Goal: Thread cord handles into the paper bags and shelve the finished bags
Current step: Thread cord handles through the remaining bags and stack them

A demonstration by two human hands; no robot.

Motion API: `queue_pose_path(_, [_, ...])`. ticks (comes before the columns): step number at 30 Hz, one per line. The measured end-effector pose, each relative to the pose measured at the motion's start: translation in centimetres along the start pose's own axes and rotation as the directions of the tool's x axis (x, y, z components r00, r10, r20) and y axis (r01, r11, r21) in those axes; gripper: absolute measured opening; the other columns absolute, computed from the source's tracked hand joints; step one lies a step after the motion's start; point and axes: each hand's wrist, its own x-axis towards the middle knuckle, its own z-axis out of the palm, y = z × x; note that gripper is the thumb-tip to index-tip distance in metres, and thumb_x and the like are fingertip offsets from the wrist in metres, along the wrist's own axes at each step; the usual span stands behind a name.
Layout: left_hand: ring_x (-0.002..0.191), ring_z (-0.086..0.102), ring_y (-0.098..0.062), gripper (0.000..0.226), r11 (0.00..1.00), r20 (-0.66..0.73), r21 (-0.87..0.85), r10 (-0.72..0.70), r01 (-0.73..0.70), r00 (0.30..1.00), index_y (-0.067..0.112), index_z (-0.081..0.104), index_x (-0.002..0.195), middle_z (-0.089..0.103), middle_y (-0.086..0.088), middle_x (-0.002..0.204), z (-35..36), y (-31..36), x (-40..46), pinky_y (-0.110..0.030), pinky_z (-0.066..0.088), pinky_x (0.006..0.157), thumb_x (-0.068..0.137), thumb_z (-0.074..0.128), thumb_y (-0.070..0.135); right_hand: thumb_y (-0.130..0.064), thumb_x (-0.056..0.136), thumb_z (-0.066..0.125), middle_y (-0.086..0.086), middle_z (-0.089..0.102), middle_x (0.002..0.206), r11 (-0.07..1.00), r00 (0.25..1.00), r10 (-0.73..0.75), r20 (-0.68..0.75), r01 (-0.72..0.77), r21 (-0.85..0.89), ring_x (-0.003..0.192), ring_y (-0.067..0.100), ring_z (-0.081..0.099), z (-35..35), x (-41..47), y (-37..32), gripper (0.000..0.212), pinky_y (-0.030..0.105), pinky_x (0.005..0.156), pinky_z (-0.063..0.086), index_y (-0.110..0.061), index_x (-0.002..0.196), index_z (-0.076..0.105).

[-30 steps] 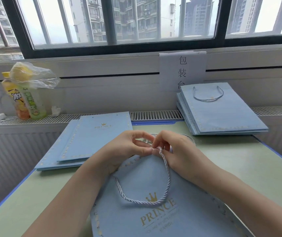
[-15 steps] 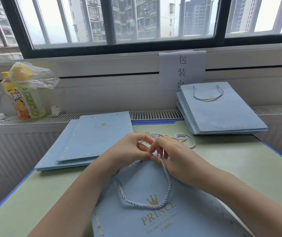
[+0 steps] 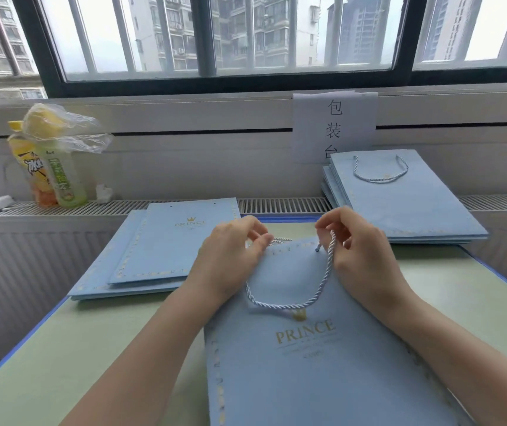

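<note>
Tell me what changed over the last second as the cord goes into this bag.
The two hands, pinched together at the bag's top middle a second ago, have drawn apart. The left hand now pinches the top edge of the bag; the right hand holds the cord near its free end. The cord loop lies wider. Both side stacks stayed put.

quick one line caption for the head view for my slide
Both hands, left and right, thread a twisted cord handle into a blue paper bag on the table.
</note>
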Motion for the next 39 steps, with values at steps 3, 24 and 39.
queue_pose_path(3, [0.106, 0.054, -0.018, 0.028, 0.977, -0.064, -0.144, -0.170, 0.160, 0.983, 0.016, 0.056, 0.115, 0.060, -0.001, 0.110, -0.3, -0.5, 0.5, -0.032, 0.043, 0.090, 0.094, 0.055, 0.035, -0.001, 0.091, 0.055, -0.008, 0.055, 0.063, 0.999, 0.992, 0.026, -0.126, -0.024, 0.024, 0.057, 0.001, 0.048, -0.6, 0.6, 0.5, 0.014, 0.011, 0.056, 0.036, -0.013, 0.089, 0.061])
queue_pose_path(24, [0.067, 0.065, -0.025, 0.013, 0.512, -0.049, -0.806, -0.558, 0.297, 0.828, 0.011, 0.061, 0.099, 0.068, -0.009, 0.082, -1.1, -0.5, 0.4, -0.039, 0.057, 0.063, 0.088, 0.067, 0.014, -0.036, 0.090, 0.041, 0.006, 0.040, 0.060, 0.919, 0.979, 0.043, 0.200, -0.118, 0.377, 0.059, 0.019, 0.032, -1.2, 0.9, -0.6, 0.038, 0.028, 0.056, 0.025, -0.019, 0.056, 0.045])
queue_pose_path(39, [0.069, 0.061, -0.017, 0.009, 0.416, -0.270, -0.908, -0.683, 0.057, 0.679, 0.019, 0.059, 0.083, 0.063, -0.001, 0.078, -2.3, -2.3, 1.2, -0.028, 0.052, 0.063, 0.091, 0.062, 0.017, -0.033, 0.094, 0.054, -0.008, 0.059, 0.094, 0.955, 0.947, 0.291, 0.134, -0.280, -0.095, 0.082, 0.009, 0.057, -2.2, 1.9, 1.4, 0.013, 0.009, 0.061, 0.037, -0.019, 0.092, 0.055])
